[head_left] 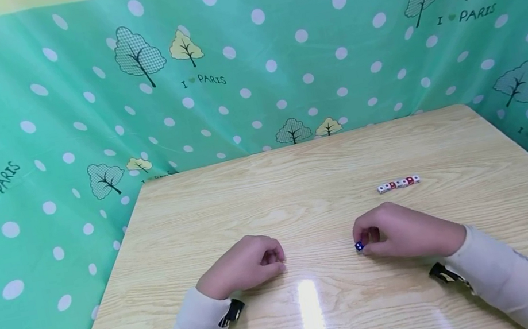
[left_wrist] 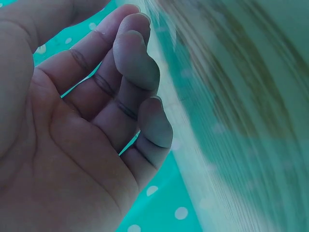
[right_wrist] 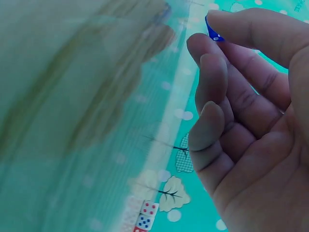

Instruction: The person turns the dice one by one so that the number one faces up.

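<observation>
Between the thumb and index fingertip of my right hand is a small blue die with white pips, pinched close over the wooden table. The right wrist view shows only part of this blue die, and the other fingers curl loosely below it. My left hand rests on the table at the left, fingers loosely bent. Its palm holds nothing in the left wrist view. Beyond the right hand lies a straight row of white and red dice, placed side by side; its end shows in the right wrist view.
The light wooden table reaches back to a green polka-dot cloth printed with trees, which also hangs along both sides. A bright light reflection lies on the tabletop between the forearms. Each wrist wears a dark strap.
</observation>
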A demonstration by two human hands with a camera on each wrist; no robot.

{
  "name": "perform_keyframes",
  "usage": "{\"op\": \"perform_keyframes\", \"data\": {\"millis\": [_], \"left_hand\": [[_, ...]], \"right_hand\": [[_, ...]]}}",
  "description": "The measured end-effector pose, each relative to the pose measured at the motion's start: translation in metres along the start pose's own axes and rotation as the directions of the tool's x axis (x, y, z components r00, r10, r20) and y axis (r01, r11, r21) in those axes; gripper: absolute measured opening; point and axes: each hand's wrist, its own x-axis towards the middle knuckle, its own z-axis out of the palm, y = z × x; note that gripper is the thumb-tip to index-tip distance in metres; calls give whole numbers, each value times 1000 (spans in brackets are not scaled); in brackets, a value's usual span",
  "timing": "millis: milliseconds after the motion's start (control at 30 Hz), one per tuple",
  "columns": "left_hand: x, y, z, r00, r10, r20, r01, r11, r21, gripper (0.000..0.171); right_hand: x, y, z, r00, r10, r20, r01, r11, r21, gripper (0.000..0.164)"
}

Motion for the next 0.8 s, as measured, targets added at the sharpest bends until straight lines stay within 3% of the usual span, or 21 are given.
{"op": "perform_keyframes", "data": {"millis": [467, 800], "left_hand": [[1, -3, 1, 1000, -10, -4, 10, 1000, 15, 6], [-1, 8, 2, 998, 20, -62, -14, 995, 103, 2]], "right_hand": [[-2, 12, 1, 997, 59, 48, -60, 998, 9, 18], [-4, 6, 0, 995, 85, 45, -85, 996, -8, 10]]}}
